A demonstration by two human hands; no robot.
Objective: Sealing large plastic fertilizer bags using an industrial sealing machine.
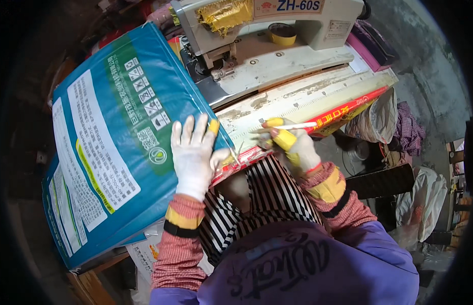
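Observation:
A stack of blue-green printed sacks (168, 66) lies at the left, partly on the sewing machine's table. My left hand (193, 152), in a white glove with yellow tape on one finger, rests on the top sack near its right edge, fingers spread. My right hand (299, 146), gloved with yellow-wrapped fingers, is closed just right of the sack's corner. Between its fingers is a slim thing with a pale end, too small to name. Loose threads and a red strip (254, 154) show at the table's front edge between my hands.
A white industrial sewing machine (323, 33) stands behind my hands, a small yellow tub (282, 34) on its bed. Red-and-yellow tape covers the front edge of the worn table (292, 96). At the right are a pink-purple box (371, 47), a plastic bag (376, 119) and checked cloth (410, 128).

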